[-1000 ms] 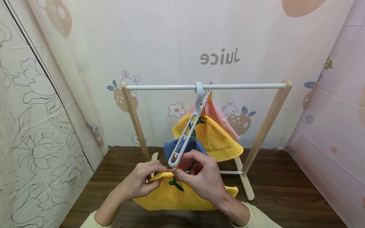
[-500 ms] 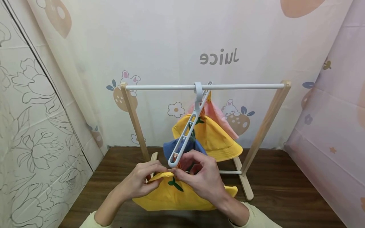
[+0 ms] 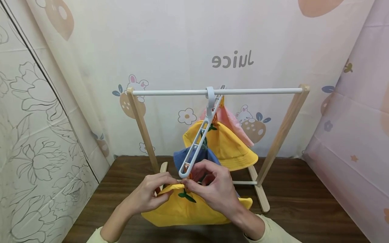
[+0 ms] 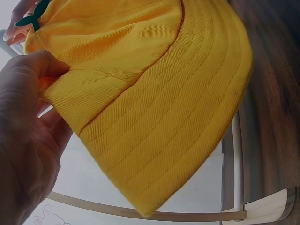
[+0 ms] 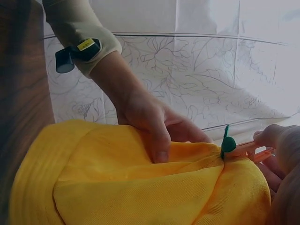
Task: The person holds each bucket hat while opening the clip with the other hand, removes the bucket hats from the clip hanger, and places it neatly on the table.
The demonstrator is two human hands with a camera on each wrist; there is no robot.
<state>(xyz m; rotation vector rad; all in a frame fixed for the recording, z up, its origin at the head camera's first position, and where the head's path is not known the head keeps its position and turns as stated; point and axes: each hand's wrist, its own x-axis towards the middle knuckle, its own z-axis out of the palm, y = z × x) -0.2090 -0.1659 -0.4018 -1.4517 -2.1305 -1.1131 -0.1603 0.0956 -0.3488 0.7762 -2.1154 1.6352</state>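
Observation:
A yellow bucket hat (image 3: 185, 214) with a green sprout on its crown hangs below the near end of a white hanger (image 3: 194, 153). My left hand (image 3: 149, 192) pinches the crown's cloth left of the sprout, thumb on the outer side in the right wrist view. With thumb and fingers, my right hand (image 3: 214, 187) grips an orange clothespin (image 5: 246, 149) that sits at the crown's top beside the sprout. Farther along the hanger hang a blue hat (image 3: 182, 157), a second yellow hat (image 3: 229, 148) and a pink hat (image 3: 232, 123). My right hand partly covers the blue one.
The hanger hooks over the white rail (image 3: 258, 91) of a rack with wooden legs (image 3: 281, 138). It slants from the back down toward me. The rack stands on a dark wooden table (image 3: 297, 195), with patterned curtains (image 3: 164, 44) behind and at both sides.

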